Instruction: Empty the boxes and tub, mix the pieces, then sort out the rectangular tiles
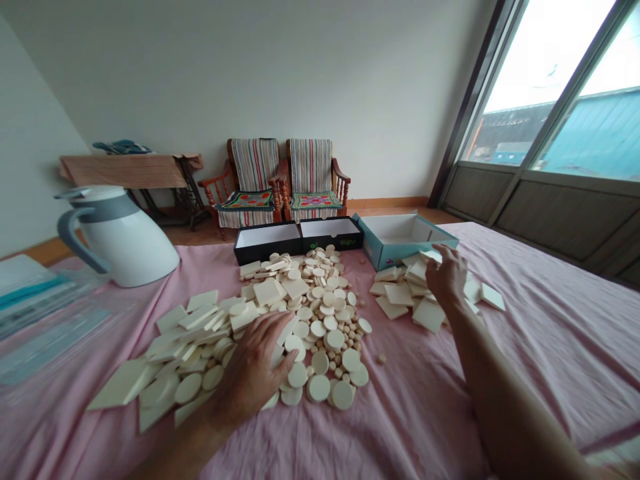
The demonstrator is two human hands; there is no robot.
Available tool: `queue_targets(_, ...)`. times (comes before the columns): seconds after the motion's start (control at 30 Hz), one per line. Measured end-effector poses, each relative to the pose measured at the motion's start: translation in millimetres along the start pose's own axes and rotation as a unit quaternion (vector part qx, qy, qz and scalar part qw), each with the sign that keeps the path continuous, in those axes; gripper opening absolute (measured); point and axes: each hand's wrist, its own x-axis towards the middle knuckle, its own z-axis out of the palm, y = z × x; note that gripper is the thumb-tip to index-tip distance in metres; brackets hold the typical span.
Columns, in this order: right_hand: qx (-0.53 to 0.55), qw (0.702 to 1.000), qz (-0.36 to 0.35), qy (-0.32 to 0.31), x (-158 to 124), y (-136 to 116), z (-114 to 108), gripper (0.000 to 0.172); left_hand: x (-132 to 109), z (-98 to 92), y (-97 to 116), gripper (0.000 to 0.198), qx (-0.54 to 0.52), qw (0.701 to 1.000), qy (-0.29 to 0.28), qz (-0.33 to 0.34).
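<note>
The left hand (253,367) is being held palm down on the near edge of a mixed heap of cream discs (320,333) and square tiles (267,291), its grip open, with the fingers spread over the pieces and nothing seen being clamped. The right hand (447,277) is being held above a separate pile of cream squares (410,293) at right, its grip half open and fingers curled down; whether a piece is being pinched cannot be told. The heap is being carried mid-surface on a pink cloth (415,413), with discs of mixed sizes lying right and larger squares lying left. Two open black boxes (267,243) are being kept just beyond the heap, and an open teal box (400,239) is sitting directly behind the right pile. A white jug (120,237) is standing at left, with plastic-wrapped packets (35,313) lying beside it. Two wooden armchairs (283,180) with striped covers are standing against the far wall, and a window (545,87) is being seen at right.
</note>
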Motion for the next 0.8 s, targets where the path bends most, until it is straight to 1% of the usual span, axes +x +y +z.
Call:
queue_targets(0.03,-0.011,1.000,-0.022,-0.015,-3.6,-8.4,-1.0,0.042,0.0,0.0,0.1,0.047,0.001,1.000,-0.001,0.000)
queue_targets(0.13,-0.060,0.990,-0.089,-0.091,-14.3,-33.0,-1.5,0.037,0.1,-0.3,0.7,0.047,0.001,1.000,-0.002,-0.001)
queue_targets(0.2,-0.100,0.981,-0.111,-0.126,-19.3,-44.3,-0.2,0.036,0.2,-0.5,1.2,0.047,-0.002,1.000,-0.003,-0.002)
queue_targets(0.27,-0.134,0.974,-0.113,-0.145,-21.6,-49.8,1.7,0.036,0.2,-0.6,1.5,0.046,-0.006,1.000,-0.005,-0.003)
queue_targets(0.43,-0.157,0.967,-0.113,-0.166,-20.1,-49.7,6.9,0.038,0.5,-0.8,1.8,0.047,-0.014,1.000,-0.007,-0.004)
queue_targets(0.63,-0.154,0.968,-0.128,-0.150,-19.9,-50.0,13.7,0.043,0.6,-1.6,2.3,0.047,-0.012,1.000,-0.006,-0.002)
queue_targets(0.8,-0.157,0.966,-0.137,-0.154,-22.3,-47.8,17.9,0.045,-0.1,-2.3,2.4,0.046,-0.010,1.000,-0.011,-0.001)
